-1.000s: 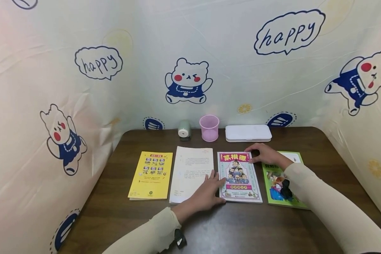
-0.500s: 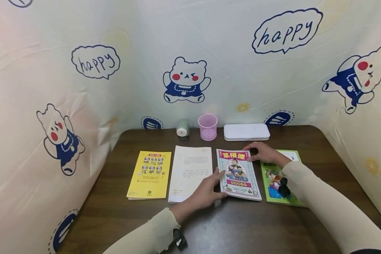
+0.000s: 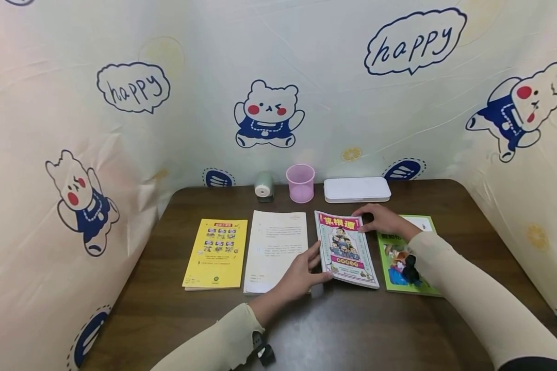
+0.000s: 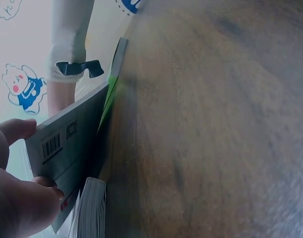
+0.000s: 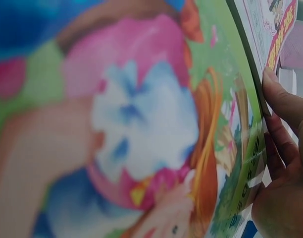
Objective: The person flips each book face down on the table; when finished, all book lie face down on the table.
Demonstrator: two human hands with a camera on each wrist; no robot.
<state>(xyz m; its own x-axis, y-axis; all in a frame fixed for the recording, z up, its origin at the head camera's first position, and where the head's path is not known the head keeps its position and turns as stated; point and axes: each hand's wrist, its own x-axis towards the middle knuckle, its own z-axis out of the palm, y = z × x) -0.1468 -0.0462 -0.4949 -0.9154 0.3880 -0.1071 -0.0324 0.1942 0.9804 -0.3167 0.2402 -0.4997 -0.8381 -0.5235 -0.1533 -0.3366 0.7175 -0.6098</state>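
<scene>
A book with a pink title band and a group of cartoon figures on its cover (image 3: 345, 249) is tilted, its left side raised off the table. My left hand (image 3: 299, 273) pinches it near the lower left edge. In the left wrist view, the back cover with a barcode (image 4: 67, 144) faces the camera, and a thumb and finger of the left hand (image 4: 20, 193) grip its edge. My right hand (image 3: 384, 218) pinches the upper right edge. The right wrist view has the thumb of that right hand (image 5: 290, 134) on the front, fingers behind.
Left of the held book lie a white printed booklet (image 3: 278, 242) and a yellow book (image 3: 217, 255). A green-bordered book (image 3: 401, 263) lies under the right forearm. Along the back stand a small green pencil sharpener (image 3: 263, 186), a pink cup (image 3: 300, 183) and a white case (image 3: 357, 189).
The pink-titled book has gone from lying flat to tilted, its left side lifted. My left fingers have closed round its edge. The whole head view has shifted slightly.
</scene>
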